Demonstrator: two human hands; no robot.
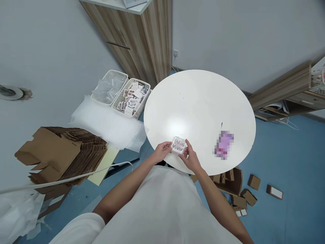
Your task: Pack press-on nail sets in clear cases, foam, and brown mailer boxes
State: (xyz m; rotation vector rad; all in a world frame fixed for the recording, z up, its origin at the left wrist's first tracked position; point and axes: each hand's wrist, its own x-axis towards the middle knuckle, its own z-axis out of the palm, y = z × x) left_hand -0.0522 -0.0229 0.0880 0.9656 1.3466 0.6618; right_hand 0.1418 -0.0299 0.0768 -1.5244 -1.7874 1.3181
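A small clear plastic pack of what look like press-on nails (178, 145) is held over the near edge of the round white table (198, 98). Several pinkish, dark-tipped ovals show in rows through its top. My left hand (163, 151) pinches the pack's left side between thumb and fingers. On the opposite side, my right hand (189, 158) grips it, with the index finger along the right edge and the thumb at the lower corner.
Right of my hands lies a pixelated purple item (224, 145). Left of the table stand a basket of nail cards (130, 101) and a basket of clear plastic bags (109, 88), beside white foam sheets (101, 118). Flattened cardboard boxes (61, 152) are stacked farther left. Small brown boxes (254, 182) lie on the floor.
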